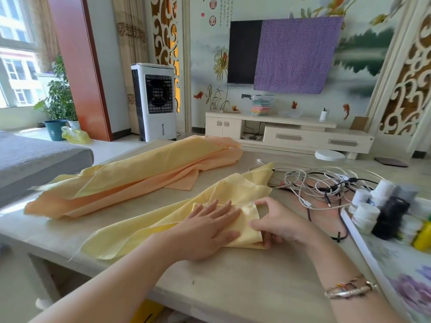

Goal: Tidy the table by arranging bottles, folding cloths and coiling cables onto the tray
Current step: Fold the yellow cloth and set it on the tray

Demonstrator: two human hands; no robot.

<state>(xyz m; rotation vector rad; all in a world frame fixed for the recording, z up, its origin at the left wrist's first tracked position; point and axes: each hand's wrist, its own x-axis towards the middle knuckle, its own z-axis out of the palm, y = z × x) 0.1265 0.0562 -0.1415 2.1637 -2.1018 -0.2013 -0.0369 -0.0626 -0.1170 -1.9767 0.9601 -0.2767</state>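
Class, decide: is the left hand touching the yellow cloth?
Touching. The head view shows the left hand lying flat, fingers straight, on the yellow cloth's folded part.

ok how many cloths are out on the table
2. A pale yellow cloth lies at the near edge, with the left hand pressing its folded end and the right hand pinching it. A larger peach cloth lies bunched behind it, possibly hiding another layer.

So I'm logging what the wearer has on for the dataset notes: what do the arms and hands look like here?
Both forearms are bare, with no sleeves in view. The left hand shows no ring or watch. The right hand has bracelets at the wrist: a metallic band and a thinner multicoloured braided strand. No gloves on either hand.
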